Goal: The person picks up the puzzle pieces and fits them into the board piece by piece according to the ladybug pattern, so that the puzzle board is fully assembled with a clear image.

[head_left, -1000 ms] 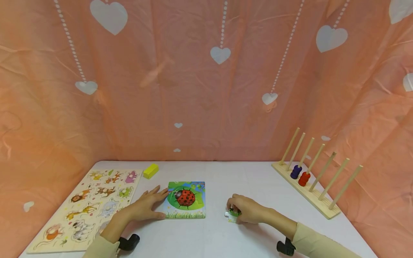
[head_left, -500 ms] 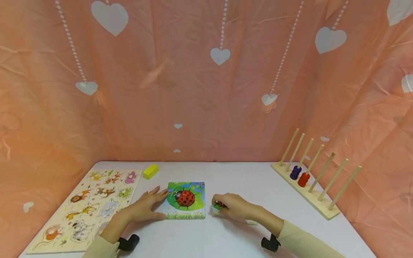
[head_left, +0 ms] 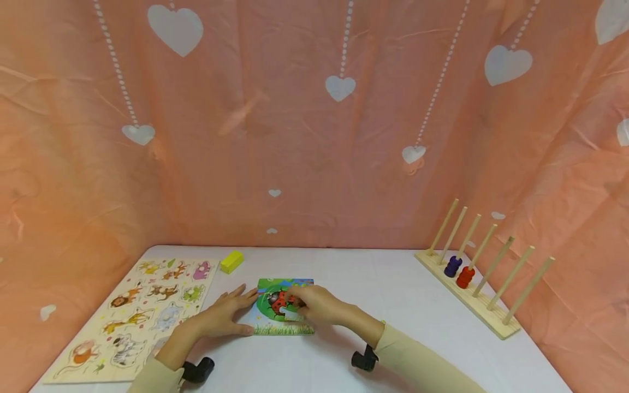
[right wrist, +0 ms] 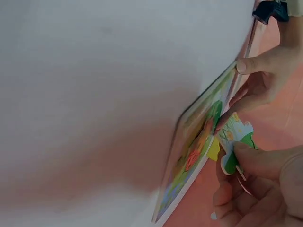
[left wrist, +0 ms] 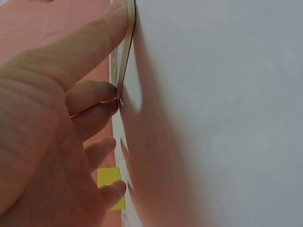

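Observation:
A square ladybug puzzle board [head_left: 280,329] lies flat on the white table. At its left edge my left hand [head_left: 223,315] has fingers spread, thumb and fingertips touching the side; the left wrist view shows them against the thin board edge [left wrist: 124,61]. Over the board's right half, my right hand [head_left: 321,307] pinches a jigsaw piece [right wrist: 236,130] between thumb and fingers. The piece is printed pale blue and green with grass, and it is raised above the picture. That hand hides the right part of the ladybug.
An animal peg-style puzzle board [head_left: 108,305] covers the table's left side. A yellow block [head_left: 232,262] sits behind my left hand. On the right stands a wooden rack [head_left: 484,300] of upright pegs, with purple beads [head_left: 453,266] and red beads [head_left: 465,277].
My right hand has carried the jigsaw piece leftward from the table on the right to over the ladybug board. The left hand has stayed at the board's edge.

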Demonstrator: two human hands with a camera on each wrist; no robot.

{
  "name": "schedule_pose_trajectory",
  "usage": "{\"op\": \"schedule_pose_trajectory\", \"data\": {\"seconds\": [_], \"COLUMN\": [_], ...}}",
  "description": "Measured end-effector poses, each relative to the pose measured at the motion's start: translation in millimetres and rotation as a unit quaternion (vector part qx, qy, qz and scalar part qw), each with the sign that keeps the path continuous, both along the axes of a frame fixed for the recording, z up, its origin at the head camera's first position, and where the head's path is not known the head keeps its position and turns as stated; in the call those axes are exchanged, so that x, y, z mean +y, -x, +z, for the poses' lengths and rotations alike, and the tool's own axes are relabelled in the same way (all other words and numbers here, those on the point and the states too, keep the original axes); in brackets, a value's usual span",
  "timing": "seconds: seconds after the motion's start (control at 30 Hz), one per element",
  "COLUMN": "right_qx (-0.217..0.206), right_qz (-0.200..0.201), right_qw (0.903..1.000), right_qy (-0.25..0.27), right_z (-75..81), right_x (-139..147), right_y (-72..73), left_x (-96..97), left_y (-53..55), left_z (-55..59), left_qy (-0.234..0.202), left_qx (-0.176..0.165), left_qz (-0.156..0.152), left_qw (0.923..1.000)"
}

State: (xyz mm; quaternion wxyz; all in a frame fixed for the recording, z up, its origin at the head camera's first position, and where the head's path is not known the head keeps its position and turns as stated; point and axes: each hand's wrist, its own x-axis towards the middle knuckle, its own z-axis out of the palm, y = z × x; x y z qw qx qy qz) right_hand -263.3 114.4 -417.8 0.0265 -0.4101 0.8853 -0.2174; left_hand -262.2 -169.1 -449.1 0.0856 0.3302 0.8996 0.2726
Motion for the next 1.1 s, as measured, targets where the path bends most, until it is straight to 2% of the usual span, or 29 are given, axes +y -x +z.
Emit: {"op": "schedule_pose_trajectory", "data": {"seconds": [0.27,0.63,0.9,1.1], "right_qx": [-0.048,0.014,0.078,0.085], "right_qz": [-0.005,-0.007,-0.005,-0.028], "right_qw": [0.9987,0.9997,0.9963,0.9934], "right_qy": [0.015,-0.018,-0.035,-0.072], "right_z": [-6.9,-11.2,-13.9,-16.7], "right_x": [-16.6,-27.5,-29.3,-31.8], "right_y": [2.1,-3.3,-5.3,-5.8], "left_x": [3.3,0.4,0.1,-0.1], "left_y": [2.2,0.4,1.3,0.1], "left_z": [-0.9,0.7,0.8,1.0], "left_qy": [0.001,0.002,0.001,-0.002], "left_qx": [0.004,-0.005,-0.003,-0.008], "left_qz": [-0.010,0.003,0.002,0.003], "left_qw": [0.9999,1.0000,1.0000,1.0000]}}
